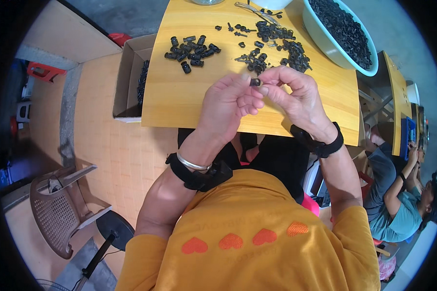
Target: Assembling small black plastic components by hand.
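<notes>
My left hand (233, 99) and my right hand (291, 92) meet above the near part of the yellow wooden table (179, 97). Between their fingertips is a small black cord lock (255, 82), pinched from both sides; its far details are covered by the fingers. Beyond my left hand lies a loose group of black cord locks (193, 48), barrel-shaped and similar to the held one. Past my right hand, small loose black parts (277, 33) are spread in a heap, some of them thin and pin-like.
A pale blue basin (342, 62) full of black parts stands at the table's far right. Metal tweezers or pliers (257, 12) lie at the far edge. An open cardboard box (127, 82) adjoins the table's left side. Another person (398, 203) sits at a bench on the right.
</notes>
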Demonstrator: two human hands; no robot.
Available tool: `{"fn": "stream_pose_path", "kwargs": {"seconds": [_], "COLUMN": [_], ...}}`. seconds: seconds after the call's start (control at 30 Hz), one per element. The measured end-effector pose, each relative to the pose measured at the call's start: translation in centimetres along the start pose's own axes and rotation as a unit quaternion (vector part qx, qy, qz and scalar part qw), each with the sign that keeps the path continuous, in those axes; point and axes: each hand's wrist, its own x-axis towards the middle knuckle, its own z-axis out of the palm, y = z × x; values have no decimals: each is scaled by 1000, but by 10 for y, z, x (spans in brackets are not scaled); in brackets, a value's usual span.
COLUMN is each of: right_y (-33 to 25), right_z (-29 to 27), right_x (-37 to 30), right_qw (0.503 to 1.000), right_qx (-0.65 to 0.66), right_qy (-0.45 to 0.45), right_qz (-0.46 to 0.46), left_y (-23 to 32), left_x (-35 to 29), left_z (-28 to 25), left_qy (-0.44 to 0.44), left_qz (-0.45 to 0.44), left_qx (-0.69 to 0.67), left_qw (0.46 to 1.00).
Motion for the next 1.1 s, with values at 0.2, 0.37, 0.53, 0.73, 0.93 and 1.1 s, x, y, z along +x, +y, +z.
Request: {"fn": "stream_pose_path", "kwargs": {"seconds": [0.2,0.37,0.53,0.73,0.93,1.1], "right_y": [-2,1,2,4,19,53], "right_z": [0,-2,2,5,-25,-55], "right_x": [0,-6,-1,4,31,69], "right_qw": [1000,999,962,934,981,865], "right_qx": [-16,-39,-248,-330,-174,-482], "right_qy": [-1,2,57,61,81,92], "right_qz": [2,34,-104,-118,-13,-103], "left_y": [-5,-8,-8,-6,3,-2], "left_x": [-3,-9,-2,7,13,20], "left_z": [0,3,7,2,-6,-11], "left_qy": [-5,-1,4,3,-1,-8], "left_qz": [-4,66,64,37,39,54], "left_qx": [1,174,203,179,227,213], "left_qw": [1000,983,977,983,973,975]}}
